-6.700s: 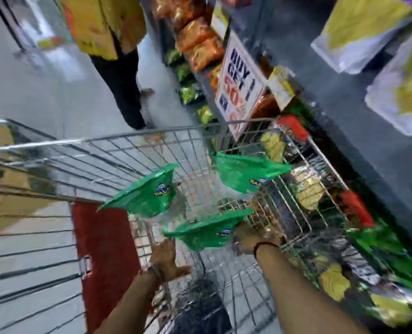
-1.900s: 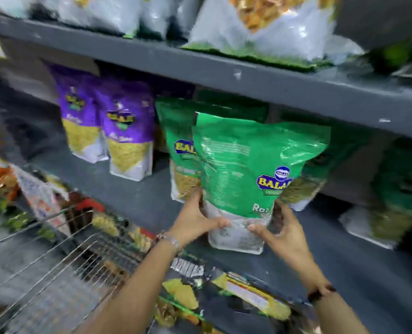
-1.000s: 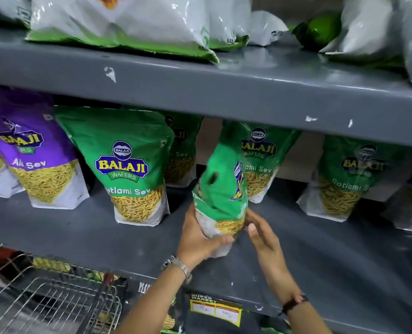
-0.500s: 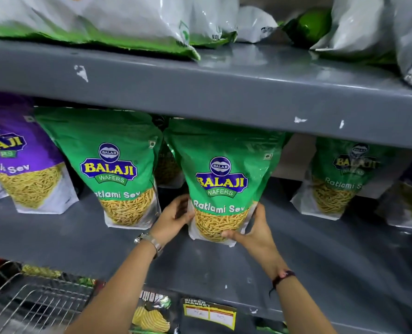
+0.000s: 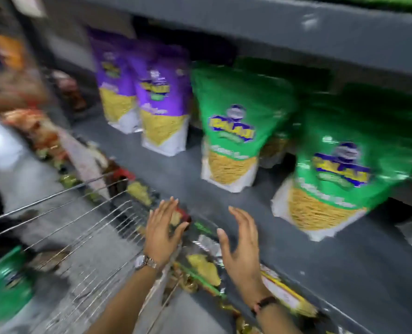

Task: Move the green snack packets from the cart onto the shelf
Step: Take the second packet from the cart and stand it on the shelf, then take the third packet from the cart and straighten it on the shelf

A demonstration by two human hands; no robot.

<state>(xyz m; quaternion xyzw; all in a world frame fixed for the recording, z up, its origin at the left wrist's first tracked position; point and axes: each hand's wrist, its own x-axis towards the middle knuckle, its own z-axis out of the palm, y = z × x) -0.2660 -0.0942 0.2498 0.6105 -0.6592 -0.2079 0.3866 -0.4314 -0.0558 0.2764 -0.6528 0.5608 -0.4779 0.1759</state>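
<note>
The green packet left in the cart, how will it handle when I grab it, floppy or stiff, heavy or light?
The green packet is likely a floppy, crinkly pouch, like those standing on the shelf. Probably light for its size. Its glossy film may be slippery, so both empty hands, left and right, seem wise.

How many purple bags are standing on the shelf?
2. One purple bag stands farthest left on the grey shelf, the other purple bag right beside it, just left of the green packets. The picture is blurry, so more may hide behind them.
</note>
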